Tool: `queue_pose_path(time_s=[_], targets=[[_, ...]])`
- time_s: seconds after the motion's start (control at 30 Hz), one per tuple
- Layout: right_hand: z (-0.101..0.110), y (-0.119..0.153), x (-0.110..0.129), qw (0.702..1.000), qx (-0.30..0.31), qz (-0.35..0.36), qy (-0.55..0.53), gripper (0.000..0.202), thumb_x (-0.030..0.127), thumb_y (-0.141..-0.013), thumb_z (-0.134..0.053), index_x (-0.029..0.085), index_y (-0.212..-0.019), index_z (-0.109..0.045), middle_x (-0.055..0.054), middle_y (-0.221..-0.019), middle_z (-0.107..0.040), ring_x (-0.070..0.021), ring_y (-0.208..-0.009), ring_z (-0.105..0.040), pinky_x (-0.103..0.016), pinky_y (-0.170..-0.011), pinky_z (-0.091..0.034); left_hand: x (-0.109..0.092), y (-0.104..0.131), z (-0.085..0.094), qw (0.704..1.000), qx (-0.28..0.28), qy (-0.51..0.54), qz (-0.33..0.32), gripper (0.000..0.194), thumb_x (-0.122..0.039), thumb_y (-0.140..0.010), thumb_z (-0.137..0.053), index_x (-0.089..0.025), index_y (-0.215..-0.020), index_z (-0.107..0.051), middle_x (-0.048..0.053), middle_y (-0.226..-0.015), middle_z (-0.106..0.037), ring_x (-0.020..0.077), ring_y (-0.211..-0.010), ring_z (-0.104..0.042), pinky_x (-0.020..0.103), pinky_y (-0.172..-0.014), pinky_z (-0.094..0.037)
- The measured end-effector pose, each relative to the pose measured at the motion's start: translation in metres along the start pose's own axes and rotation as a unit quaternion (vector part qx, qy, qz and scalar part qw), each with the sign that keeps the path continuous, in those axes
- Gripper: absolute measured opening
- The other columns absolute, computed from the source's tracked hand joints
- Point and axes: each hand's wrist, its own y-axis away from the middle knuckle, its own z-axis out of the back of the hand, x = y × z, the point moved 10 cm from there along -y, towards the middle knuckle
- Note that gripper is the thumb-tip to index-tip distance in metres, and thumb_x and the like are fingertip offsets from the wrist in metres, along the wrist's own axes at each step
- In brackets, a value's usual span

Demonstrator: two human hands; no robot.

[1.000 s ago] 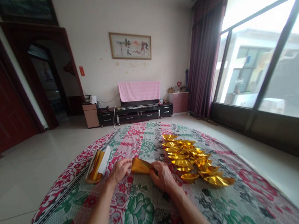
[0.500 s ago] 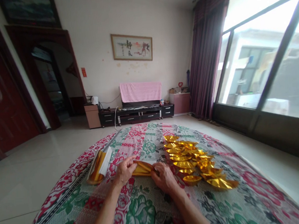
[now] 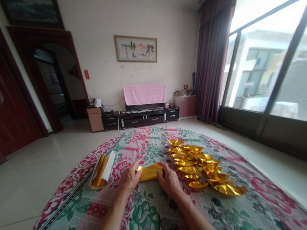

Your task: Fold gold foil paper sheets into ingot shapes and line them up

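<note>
Between my hands is a sheet of gold foil paper (image 3: 150, 172), folded into a band. My left hand (image 3: 132, 175) pinches its left end, and my right hand (image 3: 169, 177) grips the right end with thumb and fingers. To the right of my right hand lie rows of folded gold paper ingots (image 3: 189, 170), several of them boat-shaped with pointed ends. A loosely rolled stack of gold and white paper sheets (image 3: 102, 171) rests to the left of my left hand.
The round table is covered by a patterned red, green and grey cloth (image 3: 144, 218). Beyond it stands a low black cabinet (image 3: 143, 120) with a pink cloth (image 3: 145, 94) above it. A purple curtain (image 3: 205, 68) and large windows are on the right.
The gold paper was creased and partly turned, with its brownish side showing; now it lies as a flatter, smoother gold band. My fingers have shifted on both ends.
</note>
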Motion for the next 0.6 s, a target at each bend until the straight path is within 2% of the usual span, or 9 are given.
queue_pose_path(time_s=[0.2,0.43,0.5,0.6], targets=[[-0.008,-0.001,-0.004,0.999,-0.007,0.003,0.050,0.040,0.020,-0.081,-0.043,0.012,-0.120,-0.049,-0.008,-0.088,-0.066,-0.0185,-0.082,-0.062,-0.027,-0.076,-0.044,-0.007,0.000,0.003,0.999,-0.002,-0.034,0.011,0.040,-0.025,-0.080,-0.045,-0.023,-0.120,-0.055,0.003,-0.074,-0.067,0.0159,-0.071,-0.060,0.024,-0.067,-0.038],[-0.014,-0.002,-0.005,0.995,0.002,-0.013,0.101,0.044,0.015,-0.079,-0.043,0.010,-0.122,-0.047,-0.010,-0.097,-0.064,-0.0206,-0.092,-0.058,-0.031,-0.085,-0.041,-0.011,-0.001,0.004,0.999,-0.023,-0.042,-0.004,0.040,-0.022,-0.080,-0.048,-0.019,-0.120,-0.053,0.005,-0.081,-0.067,0.0156,-0.075,-0.060,0.024,-0.070,-0.039],[-0.016,-0.003,-0.005,0.993,0.001,-0.015,0.113,0.044,0.015,-0.078,-0.043,0.009,-0.122,-0.047,-0.011,-0.098,-0.064,-0.0217,-0.092,-0.058,-0.033,-0.085,-0.041,-0.012,-0.001,0.006,0.998,-0.041,-0.036,-0.018,0.035,-0.021,-0.079,-0.049,-0.018,-0.113,-0.057,0.006,-0.086,-0.065,0.0154,-0.078,-0.059,0.024,-0.072,-0.040],[-0.018,-0.004,-0.006,0.993,0.000,-0.015,0.120,0.045,0.014,-0.077,-0.044,0.009,-0.122,-0.048,-0.012,-0.100,-0.063,-0.0227,-0.092,-0.057,-0.034,-0.084,-0.040,-0.014,0.000,0.008,0.998,-0.049,-0.033,-0.030,0.021,-0.024,-0.081,-0.049,-0.019,-0.094,-0.064,0.006,-0.087,-0.063,0.0144,-0.078,-0.058,0.023,-0.072,-0.040]])
